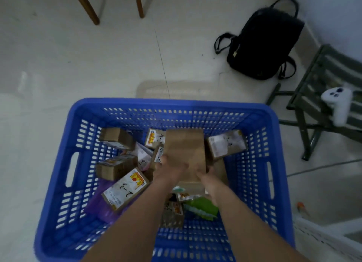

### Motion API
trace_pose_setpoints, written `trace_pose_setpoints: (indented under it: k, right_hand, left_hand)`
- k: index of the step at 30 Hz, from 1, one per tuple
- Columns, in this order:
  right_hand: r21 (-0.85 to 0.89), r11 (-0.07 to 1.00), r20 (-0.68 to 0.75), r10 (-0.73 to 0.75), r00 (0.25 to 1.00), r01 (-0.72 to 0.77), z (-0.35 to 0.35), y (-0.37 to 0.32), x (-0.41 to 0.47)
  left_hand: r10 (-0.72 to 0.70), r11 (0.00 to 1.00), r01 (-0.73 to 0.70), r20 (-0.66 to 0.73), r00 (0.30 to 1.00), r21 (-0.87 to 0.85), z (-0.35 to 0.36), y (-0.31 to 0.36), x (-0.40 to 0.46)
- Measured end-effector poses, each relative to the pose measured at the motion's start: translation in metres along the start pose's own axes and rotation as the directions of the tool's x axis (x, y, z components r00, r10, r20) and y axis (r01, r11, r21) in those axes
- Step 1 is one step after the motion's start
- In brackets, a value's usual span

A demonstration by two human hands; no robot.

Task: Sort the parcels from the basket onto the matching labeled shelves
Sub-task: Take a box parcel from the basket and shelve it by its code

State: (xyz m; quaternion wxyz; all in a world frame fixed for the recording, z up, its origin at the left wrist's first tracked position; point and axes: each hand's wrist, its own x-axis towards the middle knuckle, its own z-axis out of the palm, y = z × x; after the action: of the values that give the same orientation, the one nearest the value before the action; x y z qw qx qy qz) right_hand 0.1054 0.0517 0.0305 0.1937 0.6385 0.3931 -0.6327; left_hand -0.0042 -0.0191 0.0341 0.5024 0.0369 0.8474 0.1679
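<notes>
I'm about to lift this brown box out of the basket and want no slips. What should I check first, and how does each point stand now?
1. Both hands on the box: ok. The left hand and right hand hold the plain brown box at its near end.
2. Grip firm: cannot tell; the fingertips are hidden or blurred.
3. Shelf label readable: not ok. The face turned up shows no label or number.
4. Nothing lying on the box: ok.
5. Neighbours loose: cannot tell. The white-labelled parcel sits close at its right, and the box marked 4-3 at its left.
6. Way up out of the blue basket: ok, open above.
</notes>
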Motion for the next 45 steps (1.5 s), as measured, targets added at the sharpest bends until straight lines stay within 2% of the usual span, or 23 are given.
trace_pose_setpoints:
  k: [2, 5, 10, 14, 17, 20, 22, 23, 27, 30, 32, 33, 35, 38, 42, 44, 45]
  right_hand:
    - [0.015, 1.0, -0.01, 0.0, 1.0, 0.0, 0.001, -0.012, -0.036]
    - [-0.029, 0.998, -0.011, -0.063, 0.998, 0.063, -0.005, -0.039, -0.103]
    - [-0.048, 0.95, -0.039, -0.312, 0.949, 0.31, -0.032, -0.114, -0.25]
    - [-0.095, 0.845, -0.074, -0.533, 0.843, 0.526, -0.06, -0.194, -0.39]
    - [-0.098, 0.747, -0.112, -0.665, 0.739, 0.658, -0.082, -0.257, -0.504]
    - [-0.151, 0.604, -0.183, -0.795, 0.578, 0.782, -0.1, -0.302, -0.621]
    - [-0.196, 0.448, -0.214, -0.888, 0.408, 0.872, -0.105, -0.322, -0.701]
    - [-0.239, 0.393, -0.239, -0.91, 0.339, 0.888, -0.107, -0.329, -0.724]
    - [-0.339, 0.161, -0.299, -0.953, 0.055, 0.927, -0.113, -0.34, -0.848]
    - [-0.438, 0.006, -0.29, -0.948, -0.135, 0.899, -0.106, -0.341, -0.914]
    - [-0.536, -0.059, -0.296, -0.921, -0.253, 0.842, -0.096, -0.34, -0.939]
    - [-0.611, -0.081, -0.306, -0.893, -0.329, 0.788, -0.092, -0.339, -0.948]
    - [-0.731, -0.067, -0.347, -0.82, -0.455, 0.679, -0.085, -0.336, -0.96]
    - [-0.792, -0.03, -0.398, -0.731, -0.554, 0.609, -0.075, -0.326, -0.969]
    - [-0.854, -0.097, -0.305, -0.702, -0.644, 0.511, -0.059, -0.31, -0.963]
    - [-0.815, -0.158, -0.295, -0.714, -0.634, 0.557, -0.052, -0.304, -0.962]
    - [-0.76, -0.2, -0.305, -0.731, -0.611, 0.619, -0.05, -0.302, -0.964]
  left_hand:
    - [0.003, 0.998, -0.002, -0.014, 1.0, 0.058, -0.02, 0.013, -0.034]
    - [0.098, 0.995, -0.095, -0.086, 0.991, 0.038, -0.058, 0.037, -0.084]
    - [0.293, 0.956, -0.282, -0.197, 0.936, 0.085, -0.147, 0.117, -0.204]
    - [0.442, 0.891, -0.451, -0.31, 0.842, 0.049, -0.238, 0.205, -0.321]
    - [0.503, 0.812, -0.57, -0.343, 0.793, -0.127, -0.31, 0.267, -0.412]
    - [0.583, 0.653, -0.706, -0.414, 0.699, -0.274, -0.373, 0.317, -0.508]
    - [0.621, 0.554, -0.765, -0.45, 0.642, -0.327, -0.412, 0.341, -0.574]
    - [0.622, 0.524, -0.77, -0.454, 0.638, -0.363, -0.422, 0.351, -0.592]
    - [0.684, 0.256, -0.828, -0.512, 0.52, -0.498, -0.463, 0.374, -0.689]
    - [0.711, 0.108, -0.806, -0.522, 0.471, -0.581, -0.482, 0.381, -0.73]
    - [0.731, 0.063, -0.782, -0.505, 0.46, -0.621, -0.491, 0.383, -0.747]
    - [0.741, 0.068, -0.759, -0.477, 0.473, -0.647, -0.492, 0.381, -0.756]
    - [0.79, 0.035, -0.712, -0.417, 0.449, -0.701, -0.492, 0.376, -0.768]
    - [0.852, -0.042, -0.656, -0.37, 0.371, -0.753, -0.491, 0.368, -0.776]
    - [0.91, -0.049, -0.533, -0.258, 0.325, -0.845, -0.488, 0.352, -0.782]
    - [0.903, -0.082, -0.511, -0.281, 0.325, -0.856, -0.49, 0.346, -0.779]
    - [0.908, -0.106, -0.507, -0.291, 0.302, -0.856, -0.491, 0.341, -0.778]
